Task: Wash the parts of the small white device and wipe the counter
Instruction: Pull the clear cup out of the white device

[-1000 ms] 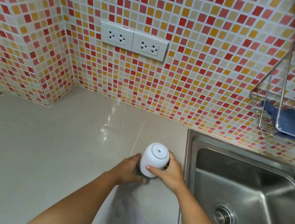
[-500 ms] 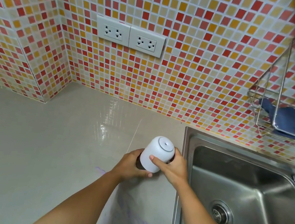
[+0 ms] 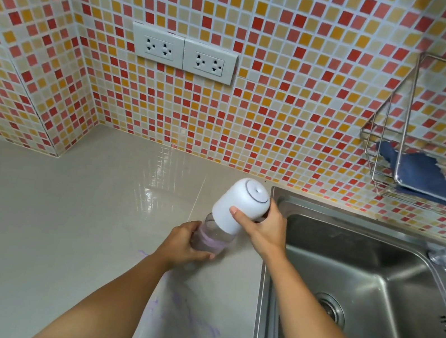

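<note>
The small white device is held tilted above the counter (image 3: pixel 44 221), just left of the sink. My right hand (image 3: pixel 263 228) grips its white domed top (image 3: pixel 239 204), which leans toward the sink. My left hand (image 3: pixel 183 242) wraps the clear lower cup (image 3: pixel 212 236), which has a purplish film inside. The white top has slid partly off the cup, so the clear wall shows between my hands. Faint purple smears (image 3: pixel 186 313) mark the counter below my left forearm.
A steel sink (image 3: pixel 371 297) with a drain (image 3: pixel 330 307) lies to the right. A wire rack (image 3: pixel 395 156) on the mosaic wall holds a blue cloth (image 3: pixel 421 175) and something yellow. Two double sockets (image 3: pixel 183 54) sit on the wall above the counter.
The device has risen and tilted toward the sink. The white top has come up from the lower part, which now shows as a clear cup in my left hand.
</note>
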The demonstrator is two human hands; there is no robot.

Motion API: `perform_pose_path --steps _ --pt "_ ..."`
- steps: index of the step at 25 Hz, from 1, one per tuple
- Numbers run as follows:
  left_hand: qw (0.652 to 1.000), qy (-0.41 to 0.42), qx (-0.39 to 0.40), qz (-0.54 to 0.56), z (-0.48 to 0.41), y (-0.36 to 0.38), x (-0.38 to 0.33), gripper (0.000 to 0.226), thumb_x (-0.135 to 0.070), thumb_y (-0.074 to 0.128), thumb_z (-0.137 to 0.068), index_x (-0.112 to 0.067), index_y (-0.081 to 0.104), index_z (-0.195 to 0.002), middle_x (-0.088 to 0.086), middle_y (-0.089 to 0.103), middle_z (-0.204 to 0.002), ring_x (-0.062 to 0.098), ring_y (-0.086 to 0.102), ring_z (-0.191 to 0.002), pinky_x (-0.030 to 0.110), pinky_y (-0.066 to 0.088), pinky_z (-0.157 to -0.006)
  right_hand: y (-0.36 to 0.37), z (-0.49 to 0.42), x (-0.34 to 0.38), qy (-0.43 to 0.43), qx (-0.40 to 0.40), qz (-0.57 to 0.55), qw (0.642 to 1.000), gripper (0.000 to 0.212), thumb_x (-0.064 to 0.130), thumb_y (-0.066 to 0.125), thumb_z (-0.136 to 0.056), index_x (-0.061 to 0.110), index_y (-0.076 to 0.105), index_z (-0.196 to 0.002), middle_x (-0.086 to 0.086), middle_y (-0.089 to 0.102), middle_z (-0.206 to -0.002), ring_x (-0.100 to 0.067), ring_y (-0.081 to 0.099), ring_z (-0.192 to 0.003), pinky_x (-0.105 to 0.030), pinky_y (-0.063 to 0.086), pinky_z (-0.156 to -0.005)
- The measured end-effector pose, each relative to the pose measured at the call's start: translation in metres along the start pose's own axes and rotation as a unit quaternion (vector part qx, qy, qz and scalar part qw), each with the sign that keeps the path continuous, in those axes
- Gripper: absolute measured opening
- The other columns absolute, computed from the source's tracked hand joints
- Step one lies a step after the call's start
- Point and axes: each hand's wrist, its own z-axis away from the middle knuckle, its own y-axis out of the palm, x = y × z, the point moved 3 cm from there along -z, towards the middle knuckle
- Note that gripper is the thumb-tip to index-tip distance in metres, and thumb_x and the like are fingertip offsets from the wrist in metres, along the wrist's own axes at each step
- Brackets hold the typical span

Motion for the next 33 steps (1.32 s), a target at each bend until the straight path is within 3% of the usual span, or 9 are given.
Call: perform_pose_path --steps 3,7,9,12,15,19,23,29,33 --pt "0.999 -0.012 -0.023 0.027 0.003 -0.01 0.003 0.071 -0.035 0.087 -0.057 -0.02 0.056 -0.119 -0.005 0.065 -0.11 0.011 0.063 -0.099 0.022 0.051 -0.083 -0.012 -0.002 0.003 -0.005 -0.048 -0.108 0.993 0.074 0.034 0.086 -0.057 0.021 0.049 -0.121 0.002 0.061 -0.112 -0.007 0.061 -0.093 -0.011 0.05 -0.069" --pt "0.996 -0.025 -0.059 0.064 0.005 -0.026 0.003 0.065 -0.035 0.086 -0.054 -0.029 0.055 -0.111 -0.007 0.065 -0.106 0.01 0.064 -0.096 0.026 0.055 -0.081 -0.014 0.006 -0.029 0.057 -0.106 -0.228 0.966 0.077 0.039 0.08 -0.049 0.035 0.045 -0.116 0.002 0.057 -0.119 -0.015 0.059 -0.103 -0.034 0.053 -0.083" --pt "0.994 -0.031 -0.071 0.074 0.005 -0.032 0.003 0.064 -0.033 0.087 -0.054 -0.029 0.055 -0.109 -0.007 0.066 -0.104 0.009 0.064 -0.094 0.023 0.055 -0.079 -0.007 0.016 -0.049 0.108 -0.117 -0.246 0.956 0.082 0.035 0.082 -0.047 0.027 0.041 -0.118 -0.004 0.056 -0.12 -0.019 0.059 -0.102 -0.037 0.051 -0.084" --pt "0.993 -0.036 -0.084 0.081 0.007 -0.036 0.002 0.064 -0.026 0.088 -0.059 -0.025 0.054 -0.114 -0.008 0.064 -0.104 0.005 0.063 -0.094 0.014 0.051 -0.074 0.005 0.033 -0.067 0.17 -0.118 -0.205 0.957 0.088 0.031 0.08 -0.046 0.015 0.035 -0.119 -0.01 0.055 -0.12 -0.014 0.059 -0.09 -0.023 0.046 -0.071" --pt "0.99 -0.037 -0.097 0.095 0.008 -0.041 -0.001 0.061 -0.02 0.086 -0.062 -0.025 0.052 -0.113 -0.012 0.062 -0.1 0.0 0.061 -0.092 0.011 0.051 -0.07 0.019 0.04 -0.074 0.195 -0.096 -0.152 0.964 0.081 0.025 0.076 -0.045 0.017 0.033 -0.113 -0.007 0.051 -0.112 -0.011 0.055 -0.079 -0.023 0.042 -0.059" --pt "0.989 -0.034 -0.109 0.093 0.009 -0.047 -0.002 0.059 -0.016 0.086 -0.064 -0.024 0.051 -0.111 -0.012 0.062 -0.099 0.005 0.063 -0.09 0.011 0.052 -0.069 0.034 0.04 -0.077 0.174 -0.062 -0.126 0.975 0.087 0.024 0.078 -0.042 0.029 0.038 -0.119 0.006 0.054 -0.106 -0.007 0.058 -0.084 -0.023 0.046 -0.061" --pt "0.987 -0.036 -0.12 0.098 0.011 -0.055 -0.001 0.061 -0.017 0.087 -0.063 -0.02 0.053 -0.114 -0.004 0.065 -0.106 0.009 0.064 -0.094 0.014 0.051 -0.074 0.042 0.038 -0.077 0.169 -0.042 -0.106 0.979 0.075 0.022 0.085 -0.053 0.026 0.044 -0.116 0.007 0.059 -0.101 -0.005 0.06 -0.084 -0.011 0.043 -0.053" --pt "0.986 -0.038 -0.129 0.096 0.017 -0.064 0.001 0.064 -0.019 0.087 -0.062 -0.016 0.053 -0.117 -0.002 0.064 -0.109 0.011 0.064 -0.097 0.022 0.051 -0.082 0.056 0.042 -0.083 0.156 -0.021 -0.057 0.986 0.076 0.025 0.087 -0.044 0.027 0.039 -0.103 0.012 0.059 -0.099 -0.009 0.061 -0.087 -0.032 0.052 -0.069" --pt "0.986 -0.028 -0.136 0.088 0.02 -0.074 -0.004 0.061 -0.021 0.086 -0.063 -0.021 0.052 -0.114 -0.004 0.062 -0.109 0.013 0.062 -0.098 0.024 0.051 -0.085 0.062 0.046 -0.088 0.137 -0.008 -0.046 0.99 0.077 0.024 0.088 -0.04 0.037 0.037 -0.095 0.015 0.058 -0.1 -0.005 0.06 -0.089 -0.031 0.052 -0.073"
